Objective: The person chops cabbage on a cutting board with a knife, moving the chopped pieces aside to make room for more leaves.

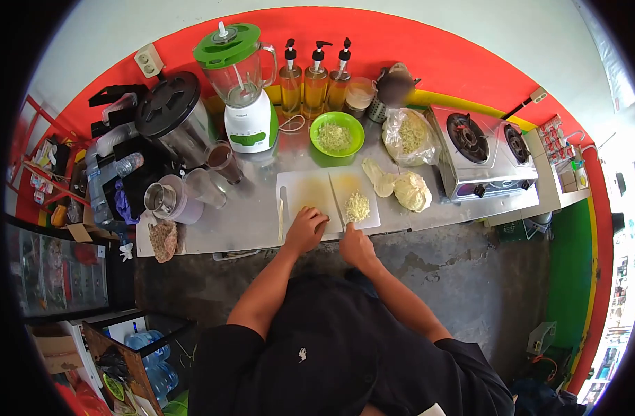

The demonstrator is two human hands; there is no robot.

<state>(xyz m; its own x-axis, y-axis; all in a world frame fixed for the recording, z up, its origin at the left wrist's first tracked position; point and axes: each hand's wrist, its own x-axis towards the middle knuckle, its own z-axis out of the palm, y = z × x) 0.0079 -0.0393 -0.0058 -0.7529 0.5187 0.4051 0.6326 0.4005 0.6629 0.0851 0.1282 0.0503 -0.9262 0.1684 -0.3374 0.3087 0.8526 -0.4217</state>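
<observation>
My right hand [357, 246] grips a knife [337, 197] by the handle at the board's near edge; its blade points away from me across the white cutting board [289, 186]. My left hand [305, 229] rests on the board's near left part, fingers curled; whatever they may hold is hidden. Right of the blade lies a small heap of chopped cabbage [357, 206]. Beside the board on the right sit a partly cut cabbage [412, 192] and a loose cabbage leaf [378, 179]. Behind the board, a green bowl [317, 147] holds more chopped cabbage.
A blender [247, 118], several pump bottles [316, 87] and a clear bag [409, 135] of shredded cabbage line the back. On the right stands a two-burner gas stove [480, 149]. To the left are a brown-stained cup [222, 161] and a large metal container [168, 118].
</observation>
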